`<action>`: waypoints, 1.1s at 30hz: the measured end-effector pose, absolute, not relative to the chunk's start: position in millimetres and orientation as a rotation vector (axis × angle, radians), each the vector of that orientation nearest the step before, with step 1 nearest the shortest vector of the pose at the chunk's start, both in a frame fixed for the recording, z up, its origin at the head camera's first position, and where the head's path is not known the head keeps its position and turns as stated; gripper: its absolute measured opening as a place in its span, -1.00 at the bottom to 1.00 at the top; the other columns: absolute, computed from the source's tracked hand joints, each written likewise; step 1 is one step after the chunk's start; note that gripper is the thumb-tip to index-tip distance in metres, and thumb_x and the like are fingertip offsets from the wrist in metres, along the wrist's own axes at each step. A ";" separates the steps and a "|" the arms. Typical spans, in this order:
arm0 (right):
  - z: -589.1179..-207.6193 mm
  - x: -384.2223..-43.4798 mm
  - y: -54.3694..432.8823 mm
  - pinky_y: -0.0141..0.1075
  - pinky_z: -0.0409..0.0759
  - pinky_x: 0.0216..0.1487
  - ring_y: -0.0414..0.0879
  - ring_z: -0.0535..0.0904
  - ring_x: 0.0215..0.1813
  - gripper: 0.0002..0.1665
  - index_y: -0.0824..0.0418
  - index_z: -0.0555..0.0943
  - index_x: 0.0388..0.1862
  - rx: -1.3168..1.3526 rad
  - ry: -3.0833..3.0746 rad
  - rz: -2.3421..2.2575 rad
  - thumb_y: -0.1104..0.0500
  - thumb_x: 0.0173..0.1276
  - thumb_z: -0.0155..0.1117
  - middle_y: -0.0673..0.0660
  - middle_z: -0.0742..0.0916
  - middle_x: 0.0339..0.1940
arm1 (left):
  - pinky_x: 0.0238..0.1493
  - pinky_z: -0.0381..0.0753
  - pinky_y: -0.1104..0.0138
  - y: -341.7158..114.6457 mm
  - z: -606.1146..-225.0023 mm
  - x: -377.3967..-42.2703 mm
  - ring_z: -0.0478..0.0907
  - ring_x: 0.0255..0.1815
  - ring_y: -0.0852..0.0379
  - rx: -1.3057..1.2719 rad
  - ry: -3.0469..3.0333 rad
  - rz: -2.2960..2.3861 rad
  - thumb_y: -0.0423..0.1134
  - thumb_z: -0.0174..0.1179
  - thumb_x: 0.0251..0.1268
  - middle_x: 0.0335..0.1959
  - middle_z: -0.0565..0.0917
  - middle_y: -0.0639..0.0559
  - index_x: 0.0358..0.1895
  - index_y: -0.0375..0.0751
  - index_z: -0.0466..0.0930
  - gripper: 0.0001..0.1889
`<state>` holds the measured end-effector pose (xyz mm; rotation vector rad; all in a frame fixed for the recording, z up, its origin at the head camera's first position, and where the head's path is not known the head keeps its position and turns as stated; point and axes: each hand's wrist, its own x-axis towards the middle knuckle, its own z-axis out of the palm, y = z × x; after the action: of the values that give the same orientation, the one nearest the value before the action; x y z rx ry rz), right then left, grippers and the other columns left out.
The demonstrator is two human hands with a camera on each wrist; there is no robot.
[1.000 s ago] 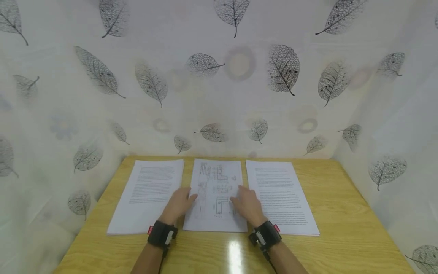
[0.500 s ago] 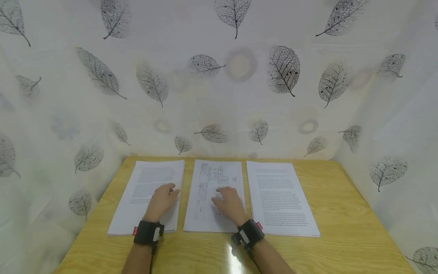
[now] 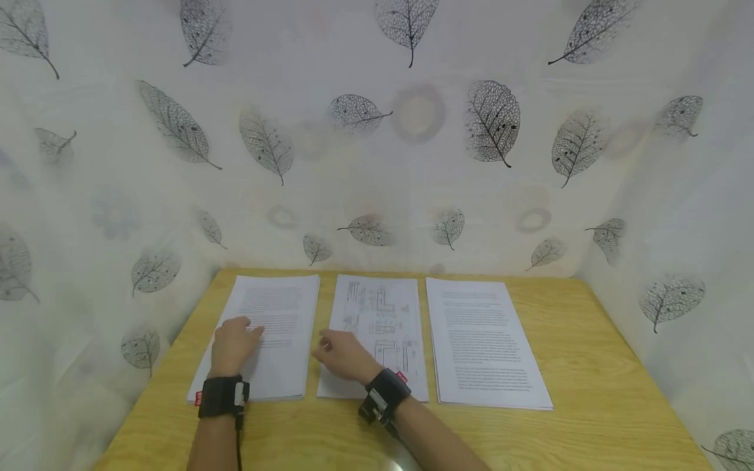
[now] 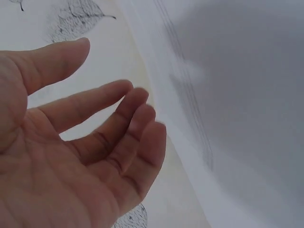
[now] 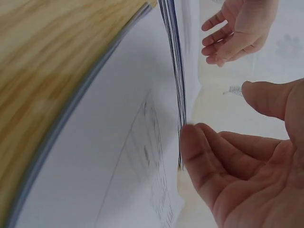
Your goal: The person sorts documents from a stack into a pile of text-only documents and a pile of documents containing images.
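Over the left paper stack (image 3: 277, 373), printed with text, is my left hand (image 3: 232, 347), near that stack's left side. In the left wrist view its fingers (image 4: 152, 142) bend loosely, thumb apart, with nothing between them. My right hand (image 3: 344, 355) is above the left part of the middle paper stack (image 3: 377, 288), whose top sheet carries technical drawings. Its loosely bent fingers (image 5: 199, 161) appear beside the left stack's edge (image 5: 175, 71) in the right wrist view and hold nothing; whether they touch it I cannot tell.
A third paper stack (image 3: 483, 347), with printed text, lies to the right on the wooden table (image 3: 595, 373). White cloth with leaf prints (image 3: 365, 170) hangs behind and along both sides. Each wrist wears a black strapped camera (image 3: 224, 396) with a cable.
Both hands have moved left: the left from the gap beside the middle stack to across the left stack, the right from the middle stack's right edge to its left side. The stacks stay put.
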<state>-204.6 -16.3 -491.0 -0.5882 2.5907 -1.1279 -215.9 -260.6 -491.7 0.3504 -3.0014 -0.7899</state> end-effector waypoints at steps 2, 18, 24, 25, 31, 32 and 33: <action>-488.7 -205.4 -24.7 -0.31 0.63 -0.23 -0.02 0.70 -0.12 -0.52 0.31 0.53 0.17 -0.582 2.595 -1.127 0.05 0.38 0.24 0.22 0.74 -0.04 | -0.31 0.51 -0.06 -265.3 -492.5 -214.3 0.52 -0.24 -0.34 0.434 -2.983 -0.735 -0.15 0.18 0.27 -0.26 0.60 -0.46 -0.16 -0.59 0.56 -0.58; -491.6 -199.8 -62.1 -0.34 0.51 -0.29 -0.20 0.53 -0.32 -0.57 0.20 0.53 0.08 -0.421 2.478 -1.153 0.01 0.34 0.30 0.01 0.68 -0.25 | -0.24 0.44 -0.13 -287.6 -491.8 -204.0 0.35 -0.15 -0.38 0.782 -3.003 -0.751 -0.15 0.21 0.18 -0.17 0.41 -0.53 -0.04 -0.71 0.45 -0.45; -491.7 -198.5 -58.6 -0.33 0.45 -0.36 -0.18 0.51 -0.32 -0.56 0.19 0.52 0.08 -0.367 2.447 -1.157 -0.02 0.34 0.30 0.01 0.65 -0.27 | -0.33 0.48 -0.05 -289.0 -492.0 -204.2 0.43 -0.23 -0.34 0.775 -2.997 -0.732 -0.20 0.17 0.24 -0.21 0.46 -0.52 -0.06 -0.70 0.45 -0.51; -491.8 -198.5 -58.2 -0.33 0.44 -0.35 -0.17 0.51 -0.31 -0.56 0.19 0.52 0.08 -0.363 2.446 -1.156 -0.02 0.35 0.29 0.01 0.64 -0.27 | -0.37 0.48 -0.02 -289.3 -492.2 -204.3 0.45 -0.27 -0.31 0.763 -2.994 -0.729 -0.22 0.16 0.24 -0.24 0.48 -0.50 -0.07 -0.70 0.46 -0.54; -492.6 -198.0 -57.3 -0.33 0.42 -0.40 -0.16 0.50 -0.35 -0.59 0.18 0.51 0.02 -0.349 2.435 -1.172 -0.04 0.35 0.28 0.01 0.63 -0.32 | -0.56 0.40 0.17 -287.6 -492.5 -204.8 0.45 -0.47 -0.13 0.698 -2.984 -0.725 -0.31 0.06 0.27 -0.45 0.52 -0.33 -0.20 -0.64 0.48 -0.68; -493.1 -198.2 -57.5 -0.33 0.42 -0.40 -0.17 0.51 -0.36 -0.59 0.18 0.51 0.02 -0.349 2.435 -1.177 -0.04 0.35 0.28 0.01 0.64 -0.31 | -0.56 0.39 0.17 -286.7 -492.7 -205.2 0.45 -0.47 -0.12 0.687 -2.984 -0.725 -0.31 0.04 0.28 -0.45 0.51 -0.32 -0.21 -0.64 0.47 -0.69; -494.1 -198.7 -57.8 -0.33 0.42 -0.41 -0.18 0.51 -0.36 -0.60 0.17 0.52 0.01 -0.353 2.441 -1.178 -0.04 0.35 0.29 0.01 0.64 -0.31 | -0.57 0.39 0.18 -286.1 -493.4 -206.1 0.44 -0.48 -0.12 0.672 -2.980 -0.725 -0.32 0.03 0.28 -0.46 0.50 -0.31 -0.23 -0.63 0.47 -0.70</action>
<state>-198.7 -57.8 -494.1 -0.3534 2.4415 -1.1775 -206.1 -286.1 -493.4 0.6721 -2.9804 -0.7247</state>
